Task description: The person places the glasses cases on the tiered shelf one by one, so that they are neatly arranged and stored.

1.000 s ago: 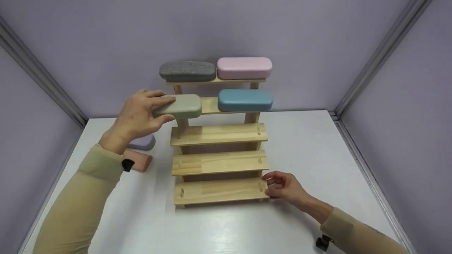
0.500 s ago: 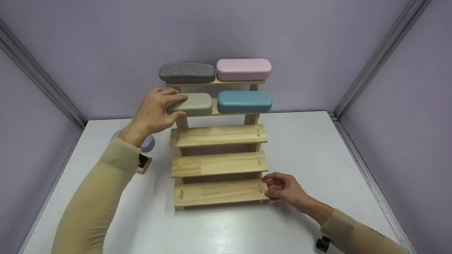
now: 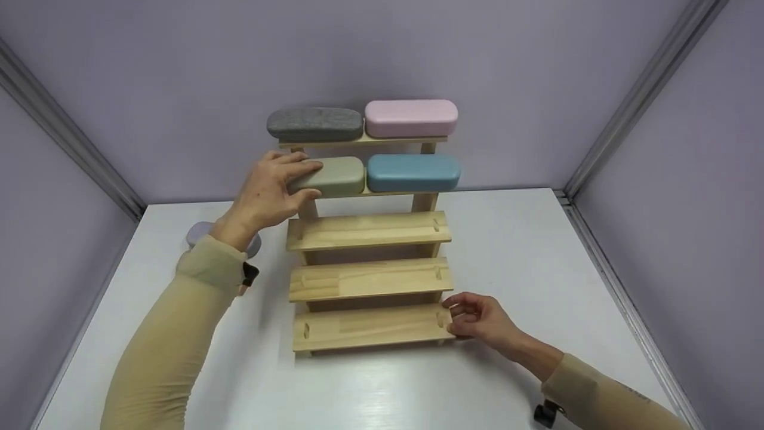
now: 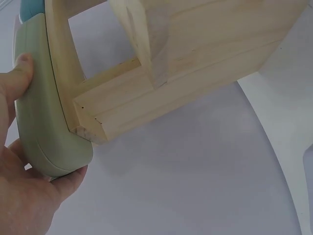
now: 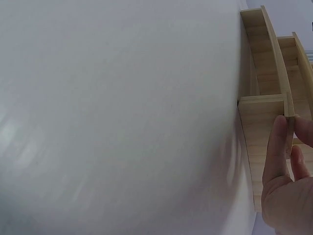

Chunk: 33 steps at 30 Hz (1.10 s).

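Note:
My left hand [image 3: 268, 190] grips the left end of a sage-green glasses case [image 3: 337, 176], thumb in front and fingers over the top. In the left wrist view the green case [image 4: 46, 107] lies along the second shelf from the top. A blue glasses case [image 3: 413, 173] sits just right of it on that shelf. Above, a grey fabric case [image 3: 316, 124] and a pink case [image 3: 412, 118] share the top shelf. Low on the right, my right hand [image 3: 483, 322] pinches the end of the bottom board of the wooden stepped rack [image 3: 370, 328], as the right wrist view shows.
A lilac case [image 3: 199, 232] lies on the white table [image 3: 507, 251] left of the rack, partly behind my left wrist. A coral-orange case is almost wholly hidden by that sleeve. Pale panels [image 3: 191, 71] in metal frames stand behind and at both sides.
My left hand has slid the green case to the right along the second shelf, up close to the blue case. My right hand has stayed at the bottom board.

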{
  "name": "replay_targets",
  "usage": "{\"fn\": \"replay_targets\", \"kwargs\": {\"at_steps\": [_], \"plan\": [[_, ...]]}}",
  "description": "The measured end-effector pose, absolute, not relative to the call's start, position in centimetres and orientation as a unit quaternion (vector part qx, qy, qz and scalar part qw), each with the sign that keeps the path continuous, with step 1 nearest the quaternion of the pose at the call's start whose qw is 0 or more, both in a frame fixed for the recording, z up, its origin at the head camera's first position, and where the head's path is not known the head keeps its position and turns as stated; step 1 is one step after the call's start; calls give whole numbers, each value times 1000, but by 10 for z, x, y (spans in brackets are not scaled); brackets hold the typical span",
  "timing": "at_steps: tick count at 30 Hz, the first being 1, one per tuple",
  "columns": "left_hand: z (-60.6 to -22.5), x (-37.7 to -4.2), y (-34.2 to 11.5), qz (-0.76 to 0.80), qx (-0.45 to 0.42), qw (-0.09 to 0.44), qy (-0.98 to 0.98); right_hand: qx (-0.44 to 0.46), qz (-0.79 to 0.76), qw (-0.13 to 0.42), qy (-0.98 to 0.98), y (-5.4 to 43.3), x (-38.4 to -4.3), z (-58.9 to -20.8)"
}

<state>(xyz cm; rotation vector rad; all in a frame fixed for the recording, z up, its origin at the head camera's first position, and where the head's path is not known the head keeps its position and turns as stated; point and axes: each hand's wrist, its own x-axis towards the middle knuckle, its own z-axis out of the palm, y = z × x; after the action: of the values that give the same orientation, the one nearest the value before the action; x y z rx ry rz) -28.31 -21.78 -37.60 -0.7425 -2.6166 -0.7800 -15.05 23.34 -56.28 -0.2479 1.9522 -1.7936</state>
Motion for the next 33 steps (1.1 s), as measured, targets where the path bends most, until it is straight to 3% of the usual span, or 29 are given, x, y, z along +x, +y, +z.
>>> {"fn": "replay_targets", "kwargs": {"at_steps": [11,18,25,33], "plan": [[-377,-282,-217,-272,-252,153,-916,-92,-654,239,712,234,-151,-562],[-376,-274,-221,-289,-267,189,-900,-97,-658,237,708,233,-151,-563],[-375,-257,-242,-294,-272,233,-886,-86,-657,236,711,232,-150,-561],[-386,-237,-276,-321,-240,230,-887,-92,-654,236,713,233,-150,-561]]}}
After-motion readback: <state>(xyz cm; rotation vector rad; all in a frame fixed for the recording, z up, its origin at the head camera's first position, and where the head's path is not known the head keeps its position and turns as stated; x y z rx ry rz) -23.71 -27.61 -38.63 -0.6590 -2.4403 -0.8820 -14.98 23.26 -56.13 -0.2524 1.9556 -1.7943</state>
